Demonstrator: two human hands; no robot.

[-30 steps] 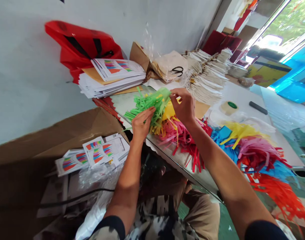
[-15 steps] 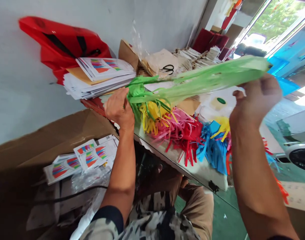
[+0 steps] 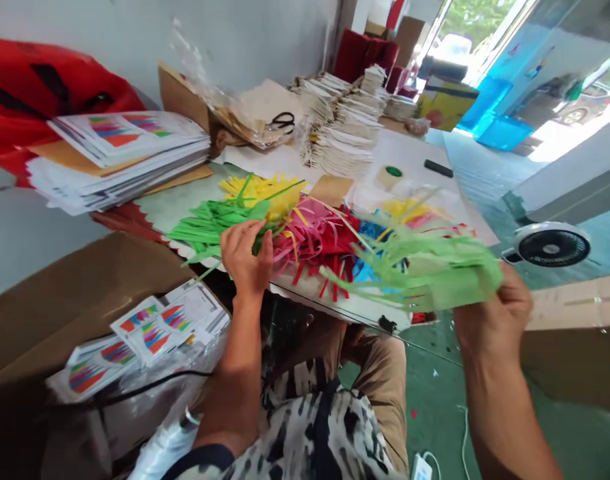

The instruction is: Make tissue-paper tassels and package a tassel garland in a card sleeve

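- A pale wall [image 3: 265, 40] backs a table [image 3: 159, 203], with a green floor [image 3: 435, 400] to the right of the pink fringe bundle [image 3: 305, 233] and nearer the person.
- The right hand [image 3: 499, 313], well to the right of the pink bundle, clamps the uncut end of a light green fringe [image 3: 445, 280] between thumb and fingers.
- That light green fringe hangs in the air right of the pink bundle, its blurred strips trailing back toward it.
- The left hand [image 3: 245, 253], just left of the pink bundle, curves over a green bundle [image 3: 205, 227]; I can't tell whether its fingers grip any strips.
- The green bundle lies left of the pink bundle, its strip ends reaching the table's near edge.
- A yellow bundle [image 3: 265, 190] sits just beyond the pink bundle, to its left; a red bundle [image 3: 337, 243] touches its right side, with a blue bundle [image 3: 367, 260] further right.
- Black-handled scissors [image 3: 283, 121], stacked pale bags or sheets [image 3: 345, 127] and a tape roll [image 3: 389, 175] lie beyond the pink bundle.
- Printed sheets [image 3: 119, 167] are piled well left of it.
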